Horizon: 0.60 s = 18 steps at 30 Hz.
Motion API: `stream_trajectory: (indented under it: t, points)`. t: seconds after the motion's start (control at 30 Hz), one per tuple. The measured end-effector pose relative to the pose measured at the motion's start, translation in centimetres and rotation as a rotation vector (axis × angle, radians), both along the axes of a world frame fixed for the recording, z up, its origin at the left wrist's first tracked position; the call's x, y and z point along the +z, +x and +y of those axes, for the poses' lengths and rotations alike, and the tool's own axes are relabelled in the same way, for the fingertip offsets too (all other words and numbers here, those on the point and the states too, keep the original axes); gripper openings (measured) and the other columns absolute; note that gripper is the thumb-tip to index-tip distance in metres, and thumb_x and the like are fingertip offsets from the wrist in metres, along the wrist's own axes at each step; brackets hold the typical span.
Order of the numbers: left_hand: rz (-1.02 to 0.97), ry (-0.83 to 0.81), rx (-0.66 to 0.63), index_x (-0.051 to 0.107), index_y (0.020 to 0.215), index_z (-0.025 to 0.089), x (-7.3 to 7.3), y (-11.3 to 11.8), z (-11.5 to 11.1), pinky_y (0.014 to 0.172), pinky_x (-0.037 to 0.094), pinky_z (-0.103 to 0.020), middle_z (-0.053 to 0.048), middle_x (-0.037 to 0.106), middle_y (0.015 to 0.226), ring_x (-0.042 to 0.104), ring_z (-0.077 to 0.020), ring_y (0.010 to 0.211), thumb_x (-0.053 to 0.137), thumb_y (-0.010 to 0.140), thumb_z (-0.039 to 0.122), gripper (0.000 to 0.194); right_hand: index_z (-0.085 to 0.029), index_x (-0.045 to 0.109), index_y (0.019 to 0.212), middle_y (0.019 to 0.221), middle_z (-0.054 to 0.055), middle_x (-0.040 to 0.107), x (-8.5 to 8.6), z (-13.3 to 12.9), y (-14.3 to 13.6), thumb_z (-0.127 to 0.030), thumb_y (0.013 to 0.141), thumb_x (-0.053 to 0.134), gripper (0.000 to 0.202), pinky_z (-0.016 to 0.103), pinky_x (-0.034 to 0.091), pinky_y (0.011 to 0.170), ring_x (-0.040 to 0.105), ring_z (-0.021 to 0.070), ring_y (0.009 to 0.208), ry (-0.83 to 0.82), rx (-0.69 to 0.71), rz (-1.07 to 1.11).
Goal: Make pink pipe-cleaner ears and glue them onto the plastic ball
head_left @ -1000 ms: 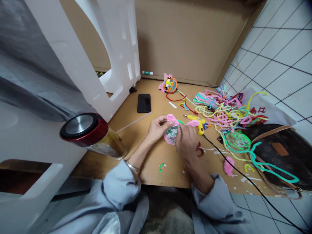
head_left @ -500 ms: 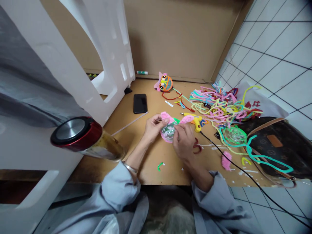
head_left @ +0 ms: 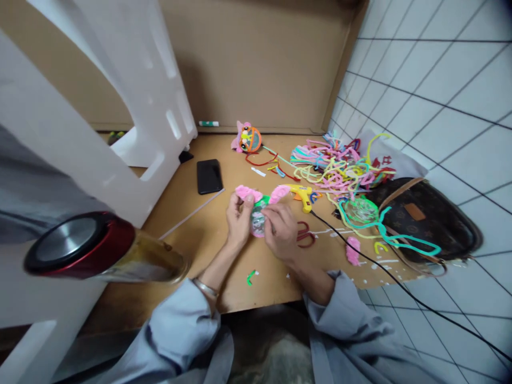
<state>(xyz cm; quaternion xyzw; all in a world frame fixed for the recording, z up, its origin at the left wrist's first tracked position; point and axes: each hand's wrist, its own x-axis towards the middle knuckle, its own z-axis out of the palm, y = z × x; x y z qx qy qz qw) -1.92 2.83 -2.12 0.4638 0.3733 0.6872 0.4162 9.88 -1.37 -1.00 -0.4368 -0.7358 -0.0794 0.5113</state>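
Note:
Over the middle of the table is a round, clear craft piece (head_left: 258,226) with a pink fuzzy rim, a green top and two pink fuzzy ears (head_left: 279,194). My left hand (head_left: 239,220) grips its left side, thumb and fingers closed by the left ear. The fingers of my right hand (head_left: 281,230) are pinched together at its right front; whether they hold something small there cannot be made out. Just beyond my right hand lies a yellow glue gun (head_left: 304,197), with red-handled scissors (head_left: 306,236) to the right of that hand, partly hidden.
A finished-looking craft ball (head_left: 250,138) and a phone (head_left: 209,176) lie farther back. Tangled pipe cleaners (head_left: 340,165), a brown bag (head_left: 428,213) and a pink fuzzy piece (head_left: 353,250) are right. A red-topped bottle (head_left: 112,250) stands left. The glue gun's black cord (head_left: 372,258) crosses the right side.
My view has turned to the right, so the table's things appear farther left. Both hands stay on the craft piece, with only slight shifts of the fingers.

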Motion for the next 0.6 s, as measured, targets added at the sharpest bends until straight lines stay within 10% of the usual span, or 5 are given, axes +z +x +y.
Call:
stream_trajectory:
  t: [0.17, 0.3, 0.47, 0.6]
  points:
    - [0.157, 0.049, 0.074, 0.058, 0.085, 0.021, -0.5, 0.0, -0.1, 0.074, 0.045, -0.022, 0.002, 0.059, 0.080, 0.056, -0.0121, 0.074, 0.066, 0.089, 0.055, 0.035, -0.020, 0.071, 0.098, 0.096, 0.009, 0.072, 0.1, -0.1, 0.6, -0.012, 0.094, 0.046, 0.026, 0.035, 0.056, 0.087, 0.066, 0.0196, 0.094, -0.041, 0.019, 0.049]
    - [0.170, 0.046, 0.114, 0.059, 0.089, 0.020, -0.2, 0.0, -0.1, 0.078, 0.046, -0.024, 0.000, 0.062, 0.085, 0.059, -0.0140, 0.079, 0.064, 0.089, 0.056, 0.036, -0.017, 0.070, 0.101, 0.096, 0.012, 0.071, 0.7, 1.8, 3.5, -0.017, 0.094, 0.042, 0.029, 0.039, 0.053, 0.089, 0.065, 0.0234, 0.096, -0.114, -0.258, 0.149]
    - [0.171, 0.054, 0.098, 0.059, 0.089, 0.020, -0.1, 0.0, 0.0, 0.079, 0.047, -0.024, 0.000, 0.062, 0.084, 0.060, -0.0143, 0.080, 0.064, 0.088, 0.058, 0.038, -0.002, 0.069, 0.111, 0.109, 0.028, 0.069, 2.5, 5.7, 6.6, -0.034, 0.097, 0.051, 0.039, 0.048, 0.052, 0.088, 0.068, 0.0354, 0.102, -0.640, -0.719, -0.162]
    - [0.196, 0.061, 0.129, 0.060, 0.093, 0.019, -0.1, -0.2, -0.1, 0.079, 0.047, -0.025, -0.001, 0.063, 0.087, 0.059, -0.0143, 0.080, 0.065, 0.087, 0.059, 0.040, 0.000, 0.072, 0.108, 0.110, 0.032, 0.070, 2.4, 7.1, 7.3, -0.041, 0.095, 0.057, 0.046, 0.044, 0.055, 0.082, 0.071, 0.0372, 0.100, -0.887, -0.768, -0.236]
